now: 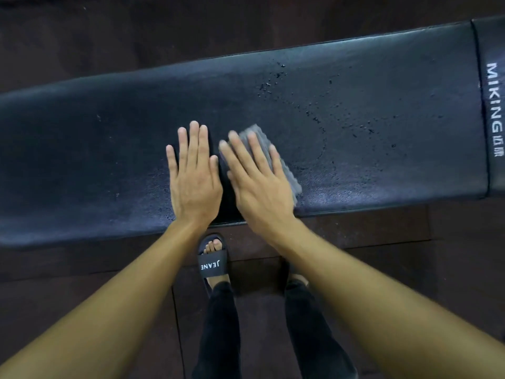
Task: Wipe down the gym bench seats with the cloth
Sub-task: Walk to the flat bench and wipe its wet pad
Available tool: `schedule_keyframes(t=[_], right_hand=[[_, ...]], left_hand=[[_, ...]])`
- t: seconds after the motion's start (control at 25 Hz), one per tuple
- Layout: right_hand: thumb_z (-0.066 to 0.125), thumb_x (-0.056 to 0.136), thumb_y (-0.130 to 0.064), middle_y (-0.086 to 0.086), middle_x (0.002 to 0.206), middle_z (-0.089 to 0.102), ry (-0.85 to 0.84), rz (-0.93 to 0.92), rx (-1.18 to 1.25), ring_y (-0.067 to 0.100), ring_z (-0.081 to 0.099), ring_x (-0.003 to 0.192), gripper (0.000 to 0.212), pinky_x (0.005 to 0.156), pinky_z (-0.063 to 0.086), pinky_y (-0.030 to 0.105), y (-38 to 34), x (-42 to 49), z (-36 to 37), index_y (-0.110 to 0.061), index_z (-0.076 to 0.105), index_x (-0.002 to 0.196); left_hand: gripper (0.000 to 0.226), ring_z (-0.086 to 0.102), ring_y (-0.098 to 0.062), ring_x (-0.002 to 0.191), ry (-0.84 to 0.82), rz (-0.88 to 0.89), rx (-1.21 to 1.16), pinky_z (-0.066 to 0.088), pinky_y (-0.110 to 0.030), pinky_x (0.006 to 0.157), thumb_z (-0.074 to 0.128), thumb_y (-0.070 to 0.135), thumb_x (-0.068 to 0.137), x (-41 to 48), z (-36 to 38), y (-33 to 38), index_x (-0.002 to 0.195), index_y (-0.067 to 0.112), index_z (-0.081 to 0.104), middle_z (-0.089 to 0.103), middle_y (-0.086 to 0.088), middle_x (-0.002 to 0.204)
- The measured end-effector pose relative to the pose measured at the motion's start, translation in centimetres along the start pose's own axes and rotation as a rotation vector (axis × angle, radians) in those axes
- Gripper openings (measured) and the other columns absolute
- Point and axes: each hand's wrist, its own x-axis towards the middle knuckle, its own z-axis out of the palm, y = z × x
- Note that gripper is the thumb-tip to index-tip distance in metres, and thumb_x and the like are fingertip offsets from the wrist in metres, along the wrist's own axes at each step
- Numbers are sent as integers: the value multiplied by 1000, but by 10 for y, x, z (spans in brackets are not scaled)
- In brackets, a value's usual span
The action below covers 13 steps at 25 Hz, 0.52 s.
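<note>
Cloth [284, 165] flat on the bench [382, 119], your right hand [259, 184] spread on top pressing it, your left hand [195, 179] flat on bare pad beside it, fingers straight.

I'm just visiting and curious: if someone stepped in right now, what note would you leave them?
Left hand: flat on the bench, fingers straight, holding nothing.
Right hand: flat on the grey cloth, pressing it to the seat mid-bench.
Done: unclear; pad left of the hands looks drier.
Left: droplets dot the pad right of the cloth; wipe toward the lettered end.
</note>
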Motion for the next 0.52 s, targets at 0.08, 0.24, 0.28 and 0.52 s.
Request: schedule_keyframes(t=[0.08,0.24,0.28,0.52], right_hand=[[29,106,-32,-4,164,24,-6,-15,0,20,19,152,50,123,14,46,14,43,-6,-25,28,156],[22,107,-34,-7,166,13,-12,180,-4,18,8,154,52,125,8,45,67,67,-30,-28,16,158],[20,107,-36,-7,167,10,-1,268,-10,17,5,154,52,125,7,45,82,58,-36,-29,13,159],[23,107,-38,-3,167,13,-72,304,-98,23,9,154,53,123,17,48,68,-44,-36,-26,17,159]], left_hand=[[54,3,-20,153,1,-12,-3,3,-44,124,20,27,106,-1,-1,-1,157,11,14,9,-4,165],[54,1,-19,153,-7,-22,-15,2,-43,125,20,27,106,-2,-2,-1,157,13,12,7,-3,165],[54,1,-19,153,-6,-21,-13,2,-43,125,21,27,106,-2,-2,0,157,13,11,7,-2,165],[51,16,-21,151,67,-37,15,12,-43,123,30,25,104,-1,-1,3,154,12,26,23,-3,162]])
